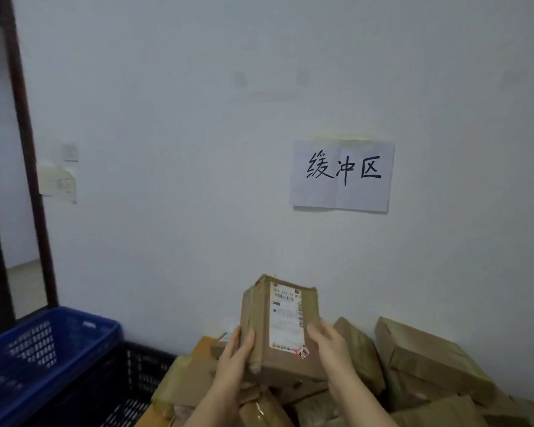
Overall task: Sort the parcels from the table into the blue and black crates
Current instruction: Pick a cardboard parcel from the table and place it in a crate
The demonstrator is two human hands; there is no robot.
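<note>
I hold a brown cardboard parcel (pixel 282 326) upright in front of the wall, its white shipping label facing me. My left hand (pixel 235 355) grips its left edge, thumb on the front. My right hand (pixel 329 343) grips its right edge. Below it lies a heap of brown parcels (pixel 426 362) on the table. A blue crate (pixel 40 349) stands at lower left, with a black crate (pixel 105 392) right next to it, between the blue one and the parcels.
A white wall is close ahead with a paper sign (pixel 341 175) bearing handwritten characters. A dark door frame (pixel 28 155) runs down the left side, opening onto another room.
</note>
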